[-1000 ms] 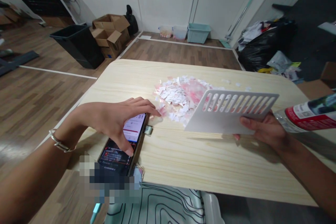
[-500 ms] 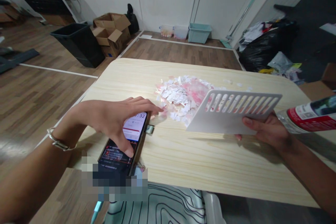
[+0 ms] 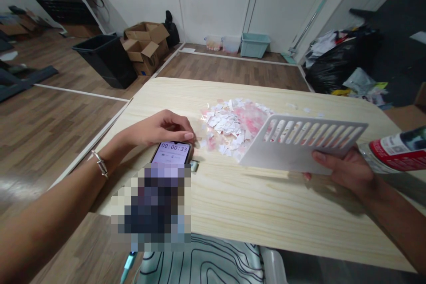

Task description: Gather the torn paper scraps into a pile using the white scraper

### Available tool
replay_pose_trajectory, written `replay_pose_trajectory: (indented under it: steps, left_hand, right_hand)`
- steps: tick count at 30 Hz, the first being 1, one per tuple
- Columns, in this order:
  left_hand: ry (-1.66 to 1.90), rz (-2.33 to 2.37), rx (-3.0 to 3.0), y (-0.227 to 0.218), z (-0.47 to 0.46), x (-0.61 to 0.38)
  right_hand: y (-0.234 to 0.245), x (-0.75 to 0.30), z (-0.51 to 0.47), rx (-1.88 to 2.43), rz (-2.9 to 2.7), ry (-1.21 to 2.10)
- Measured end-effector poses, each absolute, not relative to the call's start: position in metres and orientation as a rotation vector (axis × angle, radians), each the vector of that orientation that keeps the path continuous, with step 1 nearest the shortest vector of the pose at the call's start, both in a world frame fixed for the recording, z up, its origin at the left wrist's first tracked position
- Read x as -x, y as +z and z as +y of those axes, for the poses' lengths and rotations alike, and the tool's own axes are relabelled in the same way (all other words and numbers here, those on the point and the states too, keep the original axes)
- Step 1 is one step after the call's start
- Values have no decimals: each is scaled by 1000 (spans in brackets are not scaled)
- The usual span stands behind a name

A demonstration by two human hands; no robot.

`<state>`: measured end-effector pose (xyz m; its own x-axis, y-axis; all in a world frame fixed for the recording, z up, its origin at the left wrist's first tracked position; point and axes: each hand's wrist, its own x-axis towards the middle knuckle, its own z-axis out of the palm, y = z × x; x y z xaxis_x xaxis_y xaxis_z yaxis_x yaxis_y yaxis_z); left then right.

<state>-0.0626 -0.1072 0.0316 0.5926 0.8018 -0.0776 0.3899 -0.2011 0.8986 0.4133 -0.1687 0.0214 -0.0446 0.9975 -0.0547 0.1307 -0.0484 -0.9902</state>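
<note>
My left hand (image 3: pixel 163 128) rests at the far end of the phone (image 3: pixel 173 153), fingers curled down and thumb tip close to the index finger. Anything under those fingers is hidden. The phone's screen shows a running timer, and its lower part is blurred out. In my right hand (image 3: pixel 349 166) is a white slotted plastic panel (image 3: pixel 289 153), pinched at its right end with the thumb on the near face. It stands tilted before a heap of torn paper scraps (image 3: pixel 226 124), white and pink. A red-labelled bottle (image 3: pixel 396 153) is just beyond my right hand; whether they touch I cannot tell.
The wooden table (image 3: pixel 266 213) bears everything. A small object (image 3: pixel 194 166) lies beside the phone. On the floor beyond stand a black bin (image 3: pixel 106 62), cardboard boxes (image 3: pixel 146 51), a teal tub (image 3: pixel 254 45) and black bags (image 3: pixel 342 62). A patterned cloth (image 3: pixel 213 257) shows below the table edge.
My left hand has moved from over the phone's screen to its far end, and its spread fingers have curled. My right hand still holds the panel. The view has shifted slightly.
</note>
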Motion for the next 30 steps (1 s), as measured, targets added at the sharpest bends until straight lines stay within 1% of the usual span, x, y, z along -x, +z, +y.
replay_pose_trajectory:
  steps: [4, 9, 13, 16, 20, 24, 30]
  left_hand:
    - [685, 1087, -1827, 21, -104, 63]
    - [754, 1203, -1854, 18, -94, 75]
    - [808, 1305, -2026, 14, -82, 91]
    - [824, 1343, -2145, 5, -72, 102]
    - [926, 1430, -2128, -8, -66, 107]
    - [1073, 1593, -1967, -2, -73, 103]
    - [1150, 1768, -1830, 12, -89, 100]
  right_hand:
    - [30, -405, -166, 1320, -1177, 1201]
    - [32, -408, -165, 1272, -1299, 1191]
    - [33, -415, -165, 1267, -1381, 1174]
    - [33, -420, -163, 1273, -1406, 1154]
    - [34, -427, -159, 1296, -1460, 1086]
    - [34, -429, -160, 1340, -1494, 1094]
    - [33, -429, -162, 1309, -1475, 1169]
